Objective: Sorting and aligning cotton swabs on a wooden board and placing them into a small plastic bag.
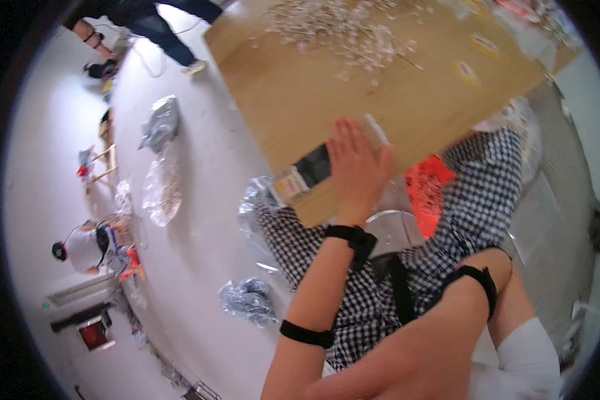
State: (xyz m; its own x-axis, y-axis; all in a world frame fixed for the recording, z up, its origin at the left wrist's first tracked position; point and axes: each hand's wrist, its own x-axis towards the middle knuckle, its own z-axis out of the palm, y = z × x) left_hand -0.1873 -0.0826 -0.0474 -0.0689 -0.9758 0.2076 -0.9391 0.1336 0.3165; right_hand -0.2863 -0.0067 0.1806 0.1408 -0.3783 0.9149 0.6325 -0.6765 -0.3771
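Note:
My left hand [357, 170] lies palm down near the close corner of the wooden table [253, 113], its fingers stretched out. Beneath it is a flat, clear packet [313, 167] with a black panel and a yellow and white end; the hand covers its middle. A pale strip [375, 128] shows just past the fingertips. My right arm [440, 320] bends sharply at the elbow, and its forearm runs back to the lower edge, so the right hand is outside the picture. A red printed packet [428, 193] rests by my checked black-and-white clothing [483, 180].
Loose cotton swabs [340, 30] are heaped on the table's far side, with small yellow-and-white packets [485, 44] to their right. Plastic bags [163, 187] and crumpled silver wrapping [249, 301] lie on the floor at left. A person [167, 33] stands beyond the table; another [90, 247] is farther left.

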